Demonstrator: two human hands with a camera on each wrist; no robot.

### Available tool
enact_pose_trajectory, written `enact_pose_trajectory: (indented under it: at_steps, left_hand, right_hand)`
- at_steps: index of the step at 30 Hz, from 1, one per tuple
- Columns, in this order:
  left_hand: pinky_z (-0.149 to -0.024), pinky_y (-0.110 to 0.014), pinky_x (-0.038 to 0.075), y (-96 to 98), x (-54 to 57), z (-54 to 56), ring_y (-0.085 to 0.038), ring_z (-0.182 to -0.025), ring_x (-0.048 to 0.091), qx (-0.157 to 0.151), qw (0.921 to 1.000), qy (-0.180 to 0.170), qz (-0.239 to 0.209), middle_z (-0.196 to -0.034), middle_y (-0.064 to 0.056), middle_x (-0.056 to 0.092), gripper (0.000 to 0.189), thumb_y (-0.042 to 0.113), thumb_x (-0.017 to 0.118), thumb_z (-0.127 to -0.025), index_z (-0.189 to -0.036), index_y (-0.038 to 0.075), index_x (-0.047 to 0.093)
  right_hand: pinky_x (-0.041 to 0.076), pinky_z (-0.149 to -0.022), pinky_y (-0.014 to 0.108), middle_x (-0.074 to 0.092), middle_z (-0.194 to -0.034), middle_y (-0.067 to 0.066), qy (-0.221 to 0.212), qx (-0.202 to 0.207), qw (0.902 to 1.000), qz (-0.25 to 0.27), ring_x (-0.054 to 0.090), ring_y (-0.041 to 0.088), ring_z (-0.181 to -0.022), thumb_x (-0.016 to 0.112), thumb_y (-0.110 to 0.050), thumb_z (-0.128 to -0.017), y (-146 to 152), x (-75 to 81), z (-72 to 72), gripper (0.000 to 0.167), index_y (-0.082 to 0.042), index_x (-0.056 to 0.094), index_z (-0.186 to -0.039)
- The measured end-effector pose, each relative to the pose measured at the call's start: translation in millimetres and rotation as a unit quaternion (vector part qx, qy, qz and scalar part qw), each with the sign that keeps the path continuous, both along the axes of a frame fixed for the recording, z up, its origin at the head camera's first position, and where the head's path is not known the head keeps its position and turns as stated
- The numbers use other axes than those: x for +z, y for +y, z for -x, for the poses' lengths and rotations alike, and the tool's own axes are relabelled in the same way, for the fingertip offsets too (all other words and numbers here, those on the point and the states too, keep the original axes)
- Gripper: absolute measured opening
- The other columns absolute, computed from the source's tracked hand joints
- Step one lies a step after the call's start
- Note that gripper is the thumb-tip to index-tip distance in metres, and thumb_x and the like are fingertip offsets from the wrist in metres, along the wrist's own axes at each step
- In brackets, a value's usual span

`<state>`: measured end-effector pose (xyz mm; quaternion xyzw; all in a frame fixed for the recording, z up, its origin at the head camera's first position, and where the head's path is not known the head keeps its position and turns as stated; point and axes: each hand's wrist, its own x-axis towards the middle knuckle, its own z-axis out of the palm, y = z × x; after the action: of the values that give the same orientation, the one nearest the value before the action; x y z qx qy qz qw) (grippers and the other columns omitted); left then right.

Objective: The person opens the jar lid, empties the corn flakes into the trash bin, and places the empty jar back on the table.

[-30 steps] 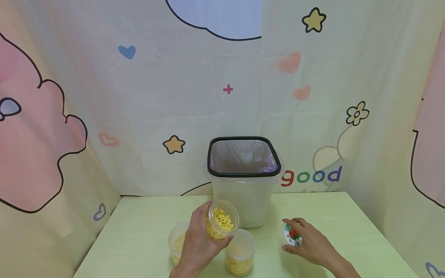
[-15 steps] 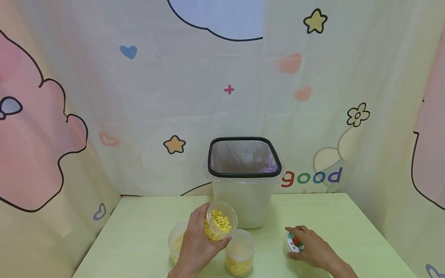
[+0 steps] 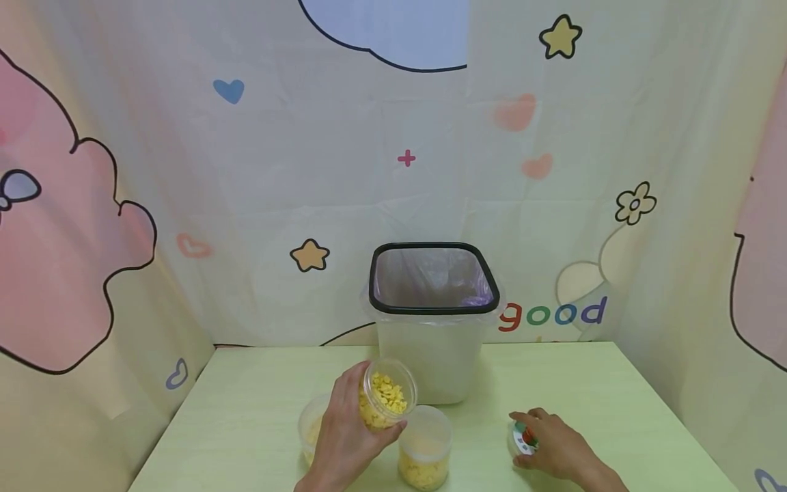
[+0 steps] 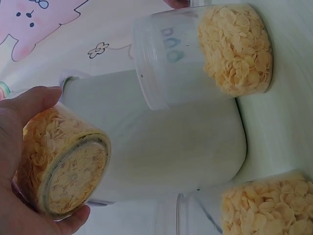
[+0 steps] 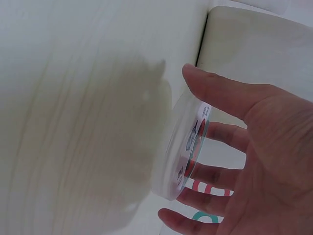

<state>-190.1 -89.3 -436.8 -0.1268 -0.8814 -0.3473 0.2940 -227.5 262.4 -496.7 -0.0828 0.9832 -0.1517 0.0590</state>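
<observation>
At 6 o'clock in the head view, the person's left hand [image 3: 349, 427] holds a clear jar [image 4: 63, 152]. Its thumb and fingers bend around the wall, parted by the jar's own width. This jar is raised off the table [image 3: 246, 410] and tilted, its uncovered mouth toward 2 o'clock, and yellow flakes show inside it.

Between 4 and 5 o'clock, the right hand [image 3: 562, 441] grips a round lid [image 5: 183, 147] by its edge, the thumb on 1 side and bent fingers on the other, parted about as far as the lid is wide. Red and green printing covers the lid's face. The lid is low over the tabletop, just above its own shadow in the right wrist view; whether its rim touches the wood cannot be told.

Around the raised jar stand 2 more clear jars, upright on the table and partly filled with flakes. The nearer jar [image 3: 425, 444] is at 5 o'clock from it; the partly hidden jar [image 3: 311, 427] is at 8 o'clock, behind the left hand.

At 1 o'clock from the raised jar stands a pale bin [image 3: 430, 362] with a black rim [image 3: 433, 311] and a thin, purplish liner [image 3: 424, 273]. Behind it, toward 12 o'clock, hangs a printed cloth [image 3: 344, 150], with the word "good" [image 3: 553, 314] at 3 o'clock from the bin.
</observation>
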Motion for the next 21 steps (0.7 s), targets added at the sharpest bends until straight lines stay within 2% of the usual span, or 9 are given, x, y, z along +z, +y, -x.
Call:
enact_pose_trajectory:
  at_steps: [7, 21]
  left_hand:
    - [-0.089, -0.04, 0.056, -3.9, 0.1, -0.9, -0.018, -0.114, 0.059, 0.004, 1.0, -0.002, 0.002, -0.131, -0.005, 0.054, 0.104, 0.038, 0.095, -0.055, -0.141, 0.014, 0.041]
    - [-0.087, -0.04, 0.057, -9.3, -3.9, -0.5, -0.019, -0.113, 0.059, 0.011, 0.9999, 0.01, 0.003, -0.131, -0.005, 0.055, 0.106, 0.039, 0.095, -0.054, -0.141, 0.013, 0.042]
  right_hand:
    - [0.052, -0.084, 0.064, 0.058, -0.127, 0.013, -0.04, -0.011, 0.9991, -0.009, 0.056, 0.029, -0.105, 0.086, -0.048, -0.066, 0.5, -8.9, 5.5, 0.077, -0.017, 0.061, -0.132]
    - [0.05, -0.085, 0.067, 0.057, -0.13, 0.016, -0.055, -0.024, 0.9979, -0.023, 0.055, 0.033, -0.106, 0.085, -0.05, -0.067, -1.4, -14.6, 5.4, 0.078, -0.017, 0.06, -0.133]
